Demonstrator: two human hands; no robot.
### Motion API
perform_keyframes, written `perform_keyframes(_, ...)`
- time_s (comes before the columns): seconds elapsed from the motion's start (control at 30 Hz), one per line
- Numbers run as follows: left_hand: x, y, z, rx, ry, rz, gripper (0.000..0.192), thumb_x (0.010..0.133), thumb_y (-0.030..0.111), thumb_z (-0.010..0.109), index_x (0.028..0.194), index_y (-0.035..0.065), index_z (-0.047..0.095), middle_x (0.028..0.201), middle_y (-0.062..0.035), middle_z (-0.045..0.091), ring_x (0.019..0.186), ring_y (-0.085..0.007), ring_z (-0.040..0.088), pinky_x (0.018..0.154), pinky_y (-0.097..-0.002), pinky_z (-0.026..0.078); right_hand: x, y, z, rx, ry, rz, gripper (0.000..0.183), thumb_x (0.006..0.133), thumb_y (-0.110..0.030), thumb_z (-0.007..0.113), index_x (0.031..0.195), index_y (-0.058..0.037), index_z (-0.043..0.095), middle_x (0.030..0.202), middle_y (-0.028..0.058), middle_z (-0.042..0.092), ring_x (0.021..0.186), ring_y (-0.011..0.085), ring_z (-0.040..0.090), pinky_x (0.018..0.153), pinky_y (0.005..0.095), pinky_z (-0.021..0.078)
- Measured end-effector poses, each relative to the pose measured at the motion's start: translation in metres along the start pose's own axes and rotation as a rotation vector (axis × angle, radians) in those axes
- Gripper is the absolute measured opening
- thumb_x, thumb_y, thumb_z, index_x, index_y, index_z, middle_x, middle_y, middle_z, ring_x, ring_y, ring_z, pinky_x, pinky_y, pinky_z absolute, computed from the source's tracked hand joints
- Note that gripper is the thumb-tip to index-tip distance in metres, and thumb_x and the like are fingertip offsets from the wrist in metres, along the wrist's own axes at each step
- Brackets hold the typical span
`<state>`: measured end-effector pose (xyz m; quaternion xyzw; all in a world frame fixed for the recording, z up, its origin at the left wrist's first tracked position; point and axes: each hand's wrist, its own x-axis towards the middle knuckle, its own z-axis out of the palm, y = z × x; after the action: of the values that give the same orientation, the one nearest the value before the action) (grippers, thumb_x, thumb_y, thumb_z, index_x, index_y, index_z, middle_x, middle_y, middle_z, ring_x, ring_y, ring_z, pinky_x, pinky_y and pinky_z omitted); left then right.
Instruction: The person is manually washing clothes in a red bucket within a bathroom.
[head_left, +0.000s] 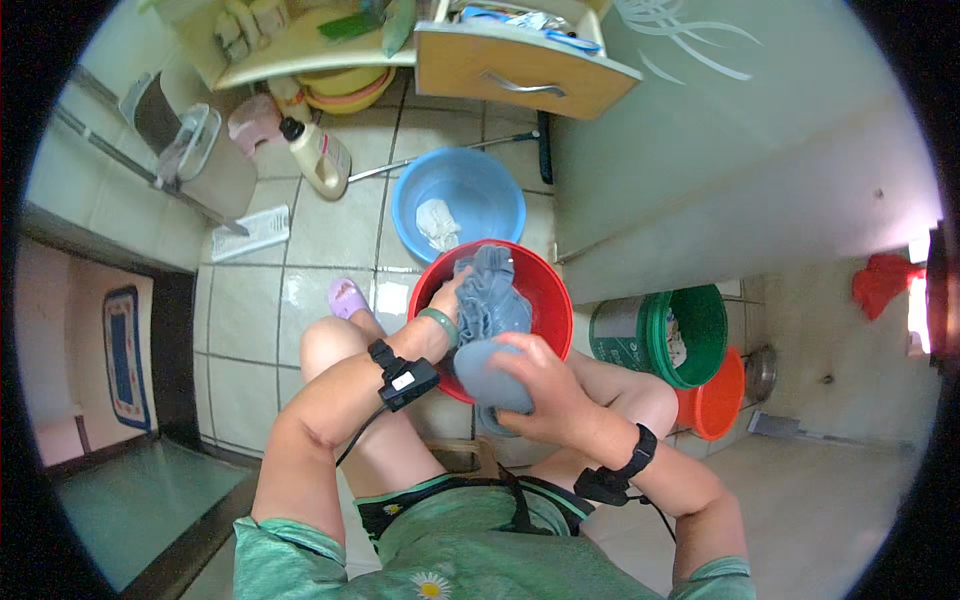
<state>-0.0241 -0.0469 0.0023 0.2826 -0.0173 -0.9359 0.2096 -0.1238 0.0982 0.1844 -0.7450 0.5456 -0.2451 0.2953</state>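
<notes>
A wet grey-blue cloth garment (491, 296) lies bunched over the inside of a red plastic basin (551, 300). My left hand (450, 296) is at the garment's left side, its fingers partly hidden by the folds, gripping the cloth. In my right hand (536, 382) is a grey-blue oval object (491, 375), possibly a scrubbing brush, held over the basin's near rim and slightly blurred. Under it, more grey-blue material shows at the rim. Just beyond the red basin stands a light blue basin (506, 195) with a crumpled white cloth (437, 223) inside.
A detergent bottle (322, 161) and a long-handled squeegee (545, 150) are beyond the basins. An open drawer (525, 71) juts out above them. To the right stand a green bucket (619, 330) and an orange bucket (718, 397). A lidded bin (217, 176) is at left.
</notes>
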Motion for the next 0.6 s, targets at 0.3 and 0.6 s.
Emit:
perform_keyframes(0.3, 0.012, 0.007, -0.006, 0.144, 0.233, 0.298, 0.031, 0.090, 0.030, 0.051, 0.100, 0.0020, 0.061, 0.085, -0.0105, 0.066, 0.070, -0.0228, 0.064, 0.068, -0.0366, 0.052, 0.029, 0.002, 0.043, -0.186, -0.330, -0.112, 0.058, 0.060, -0.020, 0.074, 0.113, -0.0120, 0.053, 0.122, 0.0142, 0.044, 0.108, 0.0351, 0.043, 0.090, 0.0442, 0.0397)
perform_keyframes(0.6, -0.015, 0.012, 0.015, 0.239, 0.003, -0.054, 0.046, 0.088, 0.050, 0.050, 0.107, 0.0087, 0.060, 0.100, -0.0084, 0.065, 0.090, -0.0209, 0.063, 0.084, -0.0396, 0.050, 0.016, -0.003, 0.002, -0.276, -0.332, -0.049, 0.060, 0.061, -0.017, 0.072, 0.115, -0.0122, 0.049, 0.120, 0.0150, 0.044, 0.103, 0.0353, 0.047, 0.089, 0.0436, 0.0405)
